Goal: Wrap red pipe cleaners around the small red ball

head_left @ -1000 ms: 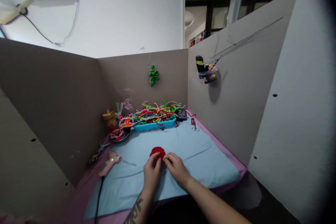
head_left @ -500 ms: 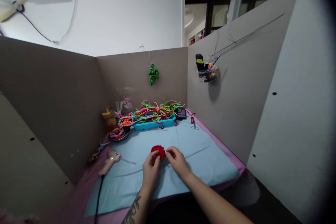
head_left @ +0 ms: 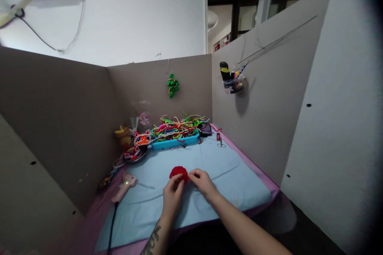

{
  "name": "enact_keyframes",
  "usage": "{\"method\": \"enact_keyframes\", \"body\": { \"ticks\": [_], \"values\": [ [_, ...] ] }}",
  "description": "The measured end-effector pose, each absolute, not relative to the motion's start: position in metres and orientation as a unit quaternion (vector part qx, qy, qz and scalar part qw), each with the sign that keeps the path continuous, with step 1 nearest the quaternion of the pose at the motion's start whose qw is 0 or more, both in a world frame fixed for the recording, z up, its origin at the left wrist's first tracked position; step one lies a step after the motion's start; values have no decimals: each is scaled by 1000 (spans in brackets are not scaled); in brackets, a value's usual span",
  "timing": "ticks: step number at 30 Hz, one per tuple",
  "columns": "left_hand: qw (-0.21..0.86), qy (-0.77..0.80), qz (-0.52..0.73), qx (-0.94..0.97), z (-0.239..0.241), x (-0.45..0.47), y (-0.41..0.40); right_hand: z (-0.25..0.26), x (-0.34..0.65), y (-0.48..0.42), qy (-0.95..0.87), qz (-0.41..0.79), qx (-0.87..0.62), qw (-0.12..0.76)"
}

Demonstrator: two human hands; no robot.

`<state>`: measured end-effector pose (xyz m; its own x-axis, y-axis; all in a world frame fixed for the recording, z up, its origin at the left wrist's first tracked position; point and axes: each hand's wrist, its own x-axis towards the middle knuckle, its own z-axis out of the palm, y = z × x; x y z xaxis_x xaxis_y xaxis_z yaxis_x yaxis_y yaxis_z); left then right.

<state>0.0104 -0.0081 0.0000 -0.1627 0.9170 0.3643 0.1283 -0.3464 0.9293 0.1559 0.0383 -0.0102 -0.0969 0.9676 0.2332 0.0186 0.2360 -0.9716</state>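
Note:
A round, fuzzy red piece (head_left: 178,171) is held just above the light blue cloth, near its middle. My left hand (head_left: 173,191) grips its lower edge between thumb and fingers, covering part of it. At the piece's right edge, my right hand (head_left: 202,183) is closed in a pinch. Its fingertips meet or nearly meet the red rim; whatever lies between them is too small to make out.
A pink glue gun (head_left: 124,187) with a lit green light lies left on the blue cloth (head_left: 209,203). Behind stands a blue tray (head_left: 176,142) heaped with colourful fuzzy strands. A bowl (head_left: 136,158) is at its left, scissors (head_left: 221,144) at its right. Grey panels (head_left: 251,119) enclose the table.
My right fingertips have come slightly closer to the red piece's edge. More of the piece shows above my left fingers. The view has shifted a little.

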Motion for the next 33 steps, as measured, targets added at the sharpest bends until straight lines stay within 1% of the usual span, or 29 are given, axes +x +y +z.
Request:
{"method": "enact_keyframes", "body": {
  "ticks": [10,16,23,26,30,33],
  "values": [
    [313,468,593,576,-3,9,-8,-7,156,39,-560,510,-386,527],
    [322,464,591,577,-3,9,-8,-3,153,39,-519,573,-395,496],
    [285,484,591,579,4,9,-10,-2,153,37,-469,632,-376,489],
    [302,482,595,569,6,9,-10,2,153,34,-465,652,-329,501],
    [345,460,600,556,2,8,-7,10,154,30,-471,698,-256,475],
    [365,450,601,551,0,9,-6,14,156,29,-461,719,-230,466]
  ]
}}
